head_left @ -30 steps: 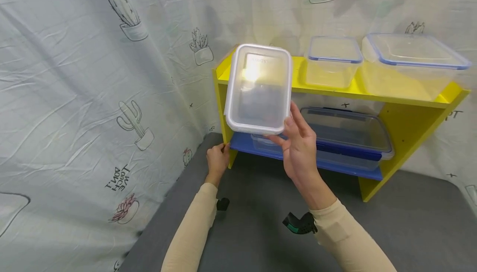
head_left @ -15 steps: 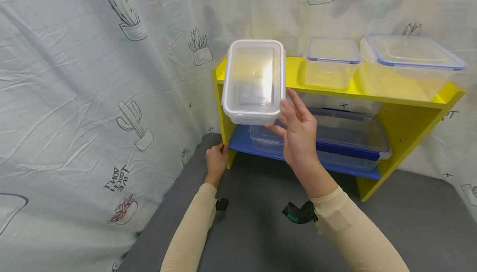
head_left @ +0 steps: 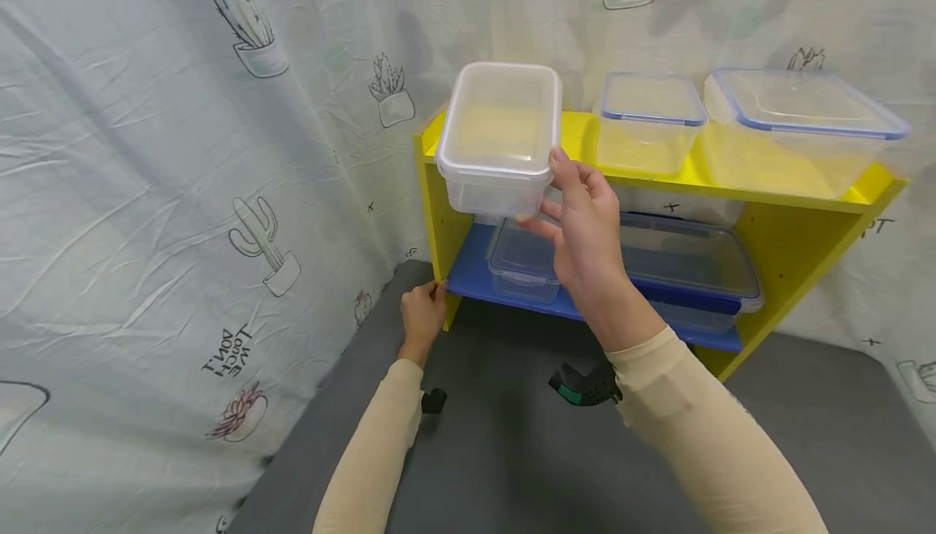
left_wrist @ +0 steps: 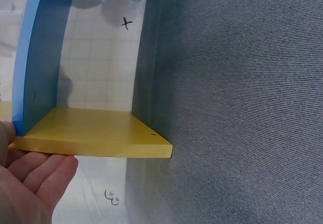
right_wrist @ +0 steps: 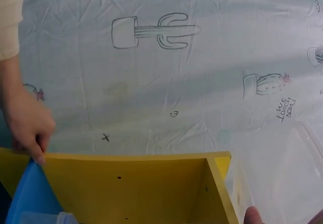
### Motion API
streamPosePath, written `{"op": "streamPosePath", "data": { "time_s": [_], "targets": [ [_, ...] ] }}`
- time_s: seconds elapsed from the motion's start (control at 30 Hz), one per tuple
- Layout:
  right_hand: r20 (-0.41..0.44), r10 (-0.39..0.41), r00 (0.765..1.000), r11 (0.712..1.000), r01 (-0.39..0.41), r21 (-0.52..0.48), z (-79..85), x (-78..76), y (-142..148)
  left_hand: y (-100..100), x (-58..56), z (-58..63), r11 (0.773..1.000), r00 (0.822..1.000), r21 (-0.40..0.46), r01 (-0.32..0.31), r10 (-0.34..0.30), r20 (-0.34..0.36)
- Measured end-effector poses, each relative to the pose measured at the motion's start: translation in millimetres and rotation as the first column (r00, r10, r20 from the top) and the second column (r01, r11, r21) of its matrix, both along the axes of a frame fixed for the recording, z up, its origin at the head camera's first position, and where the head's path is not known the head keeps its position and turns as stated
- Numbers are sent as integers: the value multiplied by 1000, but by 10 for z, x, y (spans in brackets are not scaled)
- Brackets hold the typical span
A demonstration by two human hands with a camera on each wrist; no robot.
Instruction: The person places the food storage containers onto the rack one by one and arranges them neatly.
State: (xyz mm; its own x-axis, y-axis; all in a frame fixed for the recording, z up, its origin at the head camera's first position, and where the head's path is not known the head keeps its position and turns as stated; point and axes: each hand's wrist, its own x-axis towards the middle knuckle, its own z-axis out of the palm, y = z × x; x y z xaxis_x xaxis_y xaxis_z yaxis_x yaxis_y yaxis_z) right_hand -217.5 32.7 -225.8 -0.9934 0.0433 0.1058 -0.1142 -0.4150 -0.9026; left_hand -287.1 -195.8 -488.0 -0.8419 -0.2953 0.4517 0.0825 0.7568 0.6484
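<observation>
My right hand [head_left: 591,245] grips a clear food container [head_left: 504,136] with a whitish lid by its right side, thumb at the lid's rim. The container is tilted, in front of the left end of the yellow top board; whether it touches the board I cannot tell. In the right wrist view only its pale side [right_wrist: 287,183] and a fingertip show. My left hand [head_left: 422,314] pinches the left side panel of the small yellow shelf [head_left: 437,233], where the blue board [head_left: 471,274] meets it. In the left wrist view its fingers [left_wrist: 53,181] lie against the panel's outer face.
Two clear containers with blue-rimmed lids, a smaller one [head_left: 647,132] and a larger one [head_left: 804,140], stand on the top board. On the blue board are a small container [head_left: 522,270] and a long one [head_left: 687,266]. A cactus-print curtain [head_left: 241,144] hangs behind the dark table [head_left: 497,436].
My right hand has raised the container slightly and tipped it so its lid faces more upward and its front side shows. My left hand stays at the side panel.
</observation>
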Motion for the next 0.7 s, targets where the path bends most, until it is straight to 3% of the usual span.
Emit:
{"op": "streamPosePath", "data": {
  "time_s": [0.37, 0.7],
  "targets": [
    [138, 8, 990, 991, -27, 132, 290, -66, 33, 90, -22, 17, 999, 1000, 36, -6, 6, -5],
    [215, 56, 975, 985, -89, 150, 452, -134, -42, 17, 13, 24, 1000, 1000, 16, -22, 22, -16]
  ]
}}
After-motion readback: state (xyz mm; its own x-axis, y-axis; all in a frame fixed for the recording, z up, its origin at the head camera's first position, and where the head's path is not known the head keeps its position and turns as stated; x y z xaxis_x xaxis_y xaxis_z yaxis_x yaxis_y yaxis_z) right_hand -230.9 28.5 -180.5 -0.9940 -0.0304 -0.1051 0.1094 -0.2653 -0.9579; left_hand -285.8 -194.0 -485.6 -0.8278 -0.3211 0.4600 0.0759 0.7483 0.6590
